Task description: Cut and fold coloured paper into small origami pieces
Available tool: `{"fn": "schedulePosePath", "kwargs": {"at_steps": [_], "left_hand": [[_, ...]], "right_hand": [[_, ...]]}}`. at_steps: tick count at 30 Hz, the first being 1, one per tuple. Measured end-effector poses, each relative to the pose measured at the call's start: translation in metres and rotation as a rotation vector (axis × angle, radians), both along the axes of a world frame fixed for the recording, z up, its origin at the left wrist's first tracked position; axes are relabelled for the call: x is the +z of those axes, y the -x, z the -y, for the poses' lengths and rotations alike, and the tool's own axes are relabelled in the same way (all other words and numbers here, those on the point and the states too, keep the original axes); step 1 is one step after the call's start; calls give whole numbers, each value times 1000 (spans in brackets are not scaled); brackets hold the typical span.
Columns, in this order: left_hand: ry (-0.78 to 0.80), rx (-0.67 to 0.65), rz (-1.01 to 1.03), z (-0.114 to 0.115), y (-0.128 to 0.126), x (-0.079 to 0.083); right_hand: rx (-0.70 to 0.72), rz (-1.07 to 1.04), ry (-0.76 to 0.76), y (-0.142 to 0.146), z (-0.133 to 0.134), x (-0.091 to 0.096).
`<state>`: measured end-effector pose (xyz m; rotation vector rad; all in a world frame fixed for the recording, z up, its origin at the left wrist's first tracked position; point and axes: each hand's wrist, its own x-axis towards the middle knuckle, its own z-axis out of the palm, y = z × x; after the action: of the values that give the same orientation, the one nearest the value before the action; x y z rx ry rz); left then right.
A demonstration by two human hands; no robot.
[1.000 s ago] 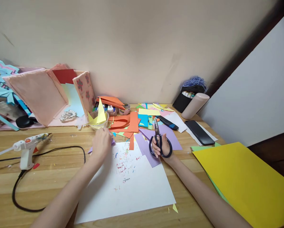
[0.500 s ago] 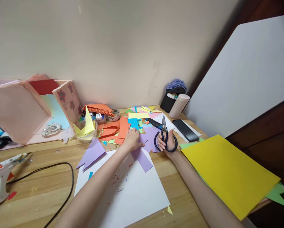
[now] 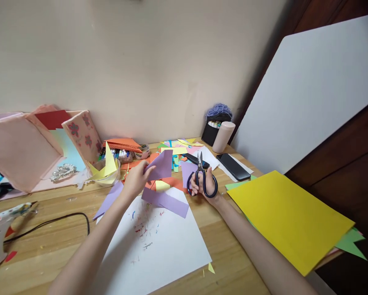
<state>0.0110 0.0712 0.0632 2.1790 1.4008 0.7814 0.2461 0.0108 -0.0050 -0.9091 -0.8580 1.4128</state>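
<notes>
Fingers of the left hand (image 3: 136,180) pinch a purple paper piece (image 3: 163,164), held up over the white sheet's (image 3: 162,246) far edge. Right hand (image 3: 206,187) is clamped on closed scissors (image 3: 201,175) just to its right. I'd say keep the paper taut and the blades pointing away.

Left hand (image 3: 136,180): raised, fingers pinched together, forearm reaching forward from lower left. Right hand (image 3: 204,185): fingers curled in a grip, forearm reaching from lower right. Hands near, not touching.
</notes>
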Motion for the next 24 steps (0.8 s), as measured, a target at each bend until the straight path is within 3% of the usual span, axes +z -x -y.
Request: {"fn": "schedulePosePath", "kwargs": {"at_steps": [6,10,12,17,24], "left_hand": [[293,112,612,24,47,-30],[424,47,681,30,54,-54],[410,35,680,32,54,-63],[384,172,721,36,50,-71],[337,77,689,45,44,-69]], "right_hand": [[337,13,143,30,16,-6],[669,20,252,57,27,-11],[752,52,285,70,30,-11],[734,187,358,93,38,-7],[707,179,395,89,42,-10]]}}
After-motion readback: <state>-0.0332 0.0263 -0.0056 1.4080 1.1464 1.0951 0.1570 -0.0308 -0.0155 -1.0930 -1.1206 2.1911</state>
